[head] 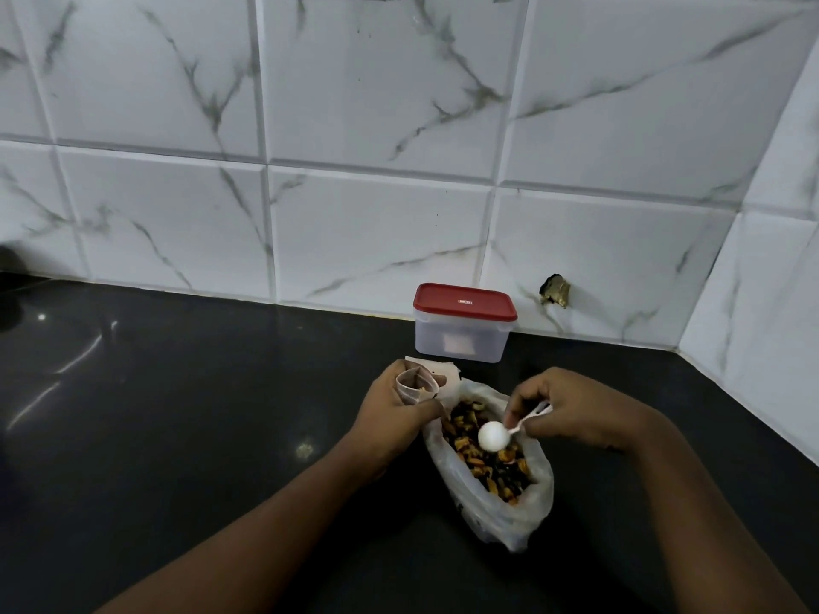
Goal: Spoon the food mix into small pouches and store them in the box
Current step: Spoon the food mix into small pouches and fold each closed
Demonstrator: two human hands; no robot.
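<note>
Here, spoon (pixel 493 435) in right grip (pixel 571 409), above mix (pixel 487 469).

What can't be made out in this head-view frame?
All head view.
Paper pouch fill: left hand wraps it.
Box contents: frosted wall blurs a pale shape inside.
Red lid label: too small.
Dark object, left edge: cut off.
White spoon in right hand: blurred, bowl up or down unclear.
</note>
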